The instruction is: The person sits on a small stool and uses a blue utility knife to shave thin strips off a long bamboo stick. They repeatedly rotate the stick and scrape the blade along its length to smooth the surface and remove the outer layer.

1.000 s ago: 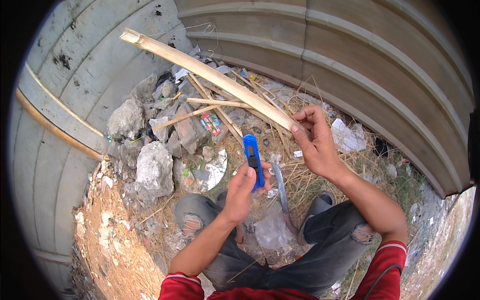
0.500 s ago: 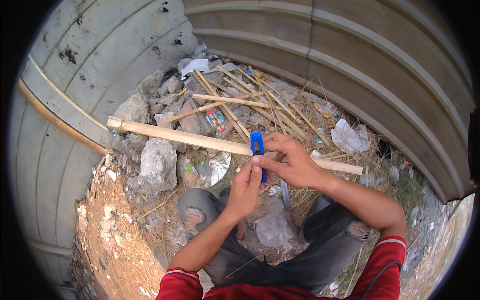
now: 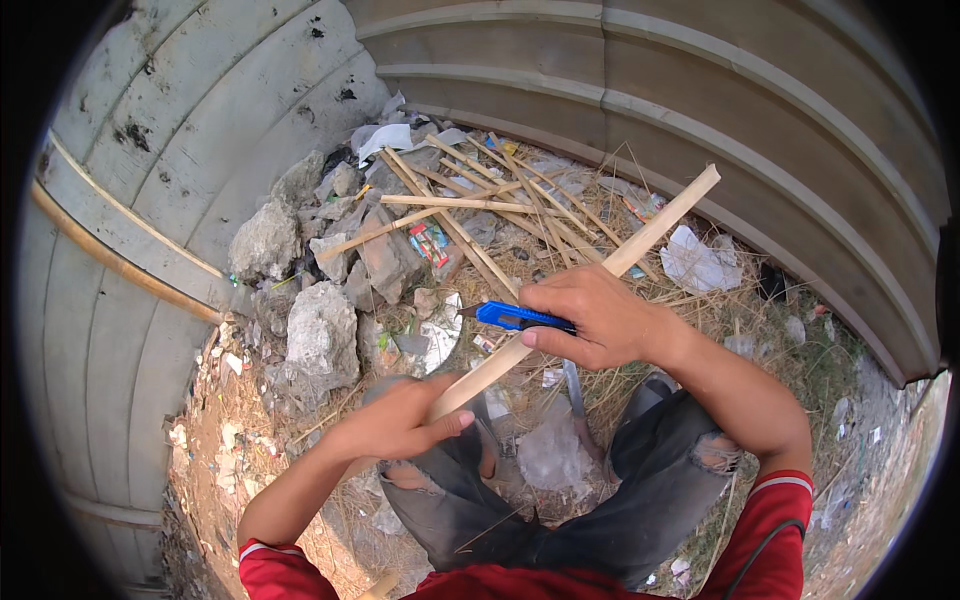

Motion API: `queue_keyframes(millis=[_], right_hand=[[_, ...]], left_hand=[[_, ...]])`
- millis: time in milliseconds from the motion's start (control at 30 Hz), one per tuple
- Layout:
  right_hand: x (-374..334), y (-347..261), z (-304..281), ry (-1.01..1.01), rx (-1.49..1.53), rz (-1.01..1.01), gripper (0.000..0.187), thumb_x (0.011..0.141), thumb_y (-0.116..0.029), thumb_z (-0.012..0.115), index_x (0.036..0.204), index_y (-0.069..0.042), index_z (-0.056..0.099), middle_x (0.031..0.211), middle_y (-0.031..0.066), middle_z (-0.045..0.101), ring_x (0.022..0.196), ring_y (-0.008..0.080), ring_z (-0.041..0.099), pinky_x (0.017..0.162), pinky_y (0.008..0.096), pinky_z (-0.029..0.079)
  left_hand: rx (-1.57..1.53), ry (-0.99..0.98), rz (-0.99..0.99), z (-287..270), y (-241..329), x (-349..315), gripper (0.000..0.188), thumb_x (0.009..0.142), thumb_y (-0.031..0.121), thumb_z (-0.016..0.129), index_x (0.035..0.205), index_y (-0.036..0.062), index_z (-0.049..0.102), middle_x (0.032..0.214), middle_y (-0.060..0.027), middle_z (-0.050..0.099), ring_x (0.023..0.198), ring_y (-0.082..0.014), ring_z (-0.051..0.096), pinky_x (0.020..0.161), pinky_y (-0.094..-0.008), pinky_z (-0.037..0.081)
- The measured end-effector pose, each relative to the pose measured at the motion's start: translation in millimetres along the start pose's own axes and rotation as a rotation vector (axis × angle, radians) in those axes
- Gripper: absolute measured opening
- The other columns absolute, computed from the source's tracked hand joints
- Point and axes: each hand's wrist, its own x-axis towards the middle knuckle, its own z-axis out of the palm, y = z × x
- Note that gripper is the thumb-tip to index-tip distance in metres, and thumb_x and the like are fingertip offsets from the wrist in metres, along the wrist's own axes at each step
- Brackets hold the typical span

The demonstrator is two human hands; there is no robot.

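Note:
A pale split-bamboo strip [image 3: 665,222] slants from the upper right down toward my left forearm. My left hand [image 3: 405,418] is wrapped round its lower part, thumb lying along the top. In my right hand [image 3: 605,318] is a blue utility knife [image 3: 508,316], gripped at its rear end. A short dark blade tip sticks out of the knife, pointing left. The knife crosses above the strip, and the strip passes beneath my right hand; whether those fingers also touch it I cannot tell. A pale strip end [image 3: 380,586] shows at the bottom edge beside my left sleeve.
Several bamboo strips [image 3: 470,203] lie heaped on dry grass ahead. Grey rocks [image 3: 322,330] and litter sit to the left. Corrugated metal sheets [image 3: 720,90] wall in the far and right sides; a pale panel [image 3: 190,120] stands left. Between my feet lies a clear plastic bag [image 3: 553,455].
The bamboo strip has swung from nearly level to a steep slant. My left hand left the knife and took the strip at lower left. The knife turned from upright to pointing left.

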Motion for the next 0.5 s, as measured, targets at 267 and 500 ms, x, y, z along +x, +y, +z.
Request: queue_keyframes(millis=[267,500], right_hand=[[9.8,13.8,24.5,0.412,-0.063,-0.130,0.020,0.093,-0.019,0.068,0.095,-0.003,0.055,0.070,0.0128,0.060,0.058,0.0327,0.059,0.054,0.0405,0.044],[6.5,-7.5,-0.2,0.412,0.035,0.404,0.021,0.094,-0.022,0.066,0.098,-0.003,0.056,0.059,0.0112,0.057,0.052,0.0317,0.059,0.053,0.0415,0.043]], left_hand=[[-1.005,0.038,0.035,69.7,-0.1,57.0,0.045,0.108,0.029,0.048,0.148,0.0082,0.041,0.073,-0.0009,0.052,0.053,-0.0105,0.050,0.050,-0.0248,0.042],[-1.033,0.491,0.107,60.7,-19.0,91.5,0.052,0.106,0.018,0.051,0.156,0.0119,0.036,0.085,-0.0023,0.058,0.053,-0.0082,0.051,0.047,-0.0237,0.043]])
